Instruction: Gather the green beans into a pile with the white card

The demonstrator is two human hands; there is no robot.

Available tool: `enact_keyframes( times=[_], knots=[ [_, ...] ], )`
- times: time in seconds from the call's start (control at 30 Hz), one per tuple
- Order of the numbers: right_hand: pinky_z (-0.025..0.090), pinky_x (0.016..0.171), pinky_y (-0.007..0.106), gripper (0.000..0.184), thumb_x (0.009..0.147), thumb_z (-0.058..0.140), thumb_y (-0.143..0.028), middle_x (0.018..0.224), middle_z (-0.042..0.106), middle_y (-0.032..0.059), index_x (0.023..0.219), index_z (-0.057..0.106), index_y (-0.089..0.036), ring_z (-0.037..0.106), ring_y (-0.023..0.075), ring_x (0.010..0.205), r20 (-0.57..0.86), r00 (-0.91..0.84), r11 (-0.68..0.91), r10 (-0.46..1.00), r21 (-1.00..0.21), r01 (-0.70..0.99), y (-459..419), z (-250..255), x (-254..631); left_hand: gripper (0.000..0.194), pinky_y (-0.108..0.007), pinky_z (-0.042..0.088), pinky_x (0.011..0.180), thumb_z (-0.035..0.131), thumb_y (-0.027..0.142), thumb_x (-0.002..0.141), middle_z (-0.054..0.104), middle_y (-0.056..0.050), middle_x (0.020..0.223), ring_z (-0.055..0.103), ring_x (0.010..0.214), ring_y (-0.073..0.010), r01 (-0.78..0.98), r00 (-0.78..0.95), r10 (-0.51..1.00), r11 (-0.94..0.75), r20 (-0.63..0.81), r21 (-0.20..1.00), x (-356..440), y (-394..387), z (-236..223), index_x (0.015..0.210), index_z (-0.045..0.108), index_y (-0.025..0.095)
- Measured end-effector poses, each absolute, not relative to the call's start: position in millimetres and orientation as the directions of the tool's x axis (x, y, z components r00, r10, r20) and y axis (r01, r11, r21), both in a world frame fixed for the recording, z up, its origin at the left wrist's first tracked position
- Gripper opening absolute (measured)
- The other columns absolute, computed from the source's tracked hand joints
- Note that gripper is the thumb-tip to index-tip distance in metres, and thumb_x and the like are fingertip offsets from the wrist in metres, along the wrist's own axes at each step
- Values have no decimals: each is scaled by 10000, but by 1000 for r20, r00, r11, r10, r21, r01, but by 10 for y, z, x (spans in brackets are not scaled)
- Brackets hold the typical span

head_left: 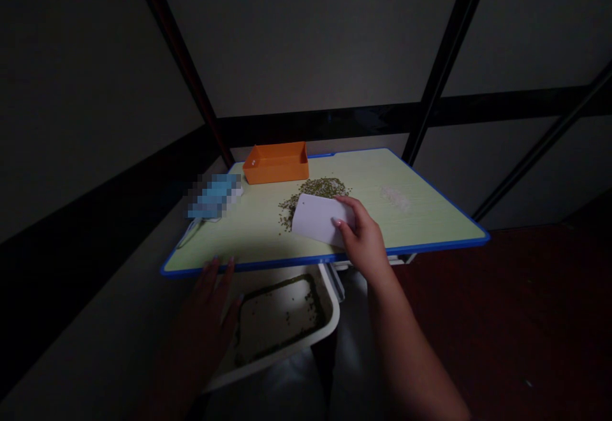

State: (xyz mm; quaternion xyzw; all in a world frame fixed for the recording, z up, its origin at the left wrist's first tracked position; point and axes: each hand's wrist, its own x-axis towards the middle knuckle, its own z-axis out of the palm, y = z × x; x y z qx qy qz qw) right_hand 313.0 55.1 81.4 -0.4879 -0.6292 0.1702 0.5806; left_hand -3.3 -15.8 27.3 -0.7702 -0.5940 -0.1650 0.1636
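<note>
Lying mid-frame on the pale green blue-edged tabletop (268,236), a loose scatter of small green beans (315,190) sits just beyond the flat white plastic scraper card (318,218), pinched by the right hand (364,237). The left hand (210,309) grips a white rectangular tray (329,319) below the edge. An orange plastic bin (276,162) stands farther up-left.

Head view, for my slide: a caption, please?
Right hand holds white card by green beans; left hand steadies tray below table.
</note>
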Motion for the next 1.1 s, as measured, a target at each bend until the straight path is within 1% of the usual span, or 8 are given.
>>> enact_keyframes(
  times=[0.1, 0.23, 0.37, 0.43, 0.53, 0.7, 0.93, 1.1],
  knots=[
    [500, 993, 405, 429, 862, 514, -144, 1313, 649, 81, 1272, 577, -253, 613, 255, 1212, 565, 164, 458, 808, -779, 429, 560, 808, 3126, 612, -482, 416, 1126, 309, 430, 942, 368, -163, 1580, 356, 1462, -301, 968, 244, 853, -242, 462, -66, -31, -161, 268, 1511, 300, 204],
    [498, 995, 405, 434, 861, 512, -147, 1310, 650, 80, 1277, 571, -255, 609, 257, 1222, 571, 162, 460, 805, -772, 438, 568, 797, 3104, 608, -486, 415, 1129, 318, 422, 940, 332, -145, 1603, 359, 1461, -296, 973, 219, 866, -228, 450, -35, -21, -169, 273, 1513, 295, 219],
    [510, 969, 411, 444, 861, 511, -145, 1302, 656, 82, 1283, 564, -272, 640, 258, 1166, 563, 155, 454, 812, -776, 438, 564, 793, 3090, 610, -494, 410, 1134, 332, 413, 936, 337, -127, 1604, 353, 1465, -291, 973, 215, 872, -228, 439, -25, -14, -172, 284, 1519, 277, 242],
    [517, 954, 410, 442, 862, 511, -146, 1297, 660, 80, 1278, 568, -281, 653, 255, 1137, 563, 149, 459, 813, -776, 432, 560, 797, 3095, 608, -490, 414, 1131, 327, 420, 936, 363, -136, 1589, 358, 1462, -290, 973, 220, 869, -229, 444, -34, -14, -171, 286, 1515, 289, 235],
    [522, 945, 410, 435, 859, 518, -147, 1286, 668, 79, 1269, 577, -279, 658, 256, 1123, 564, 145, 462, 813, -777, 427, 559, 808, 3107, 602, -475, 427, 1122, 320, 426, 938, 355, -140, 1592, 367, 1458, -284, 974, 216, 867, -224, 448, -36, -17, -169, 286, 1509, 306, 234],
    [516, 959, 391, 419, 854, 525, -151, 1279, 672, 83, 1257, 584, -250, 650, 250, 1142, 551, 134, 461, 824, -788, 407, 549, 825, 3100, 603, -478, 404, 1141, 341, 414, 935, 340, -124, 1603, 337, 1474, -280, 972, 218, 873, -232, 437, -21, -24, -165, 286, 1509, 302, 232],
    [516, 955, 387, 414, 856, 522, -151, 1284, 673, 76, 1253, 588, -251, 653, 248, 1144, 542, 127, 460, 831, -797, 392, 531, 834, 3073, 608, -477, 402, 1136, 327, 415, 932, 351, -145, 1594, 349, 1468, -292, 974, 215, 875, -225, 435, -29, -12, -169, 295, 1499, 325, 198],
    [529, 903, 374, 425, 858, 517, -148, 1284, 671, 95, 1267, 582, -241, 672, 249, 1084, 540, 132, 448, 831, -791, 417, 533, 826, 3071, 605, -466, 396, 1139, 324, 429, 934, 347, -132, 1598, 365, 1460, -280, 973, 222, 867, -229, 446, -39, -18, -168, 277, 1502, 314, 220]
  ],
)
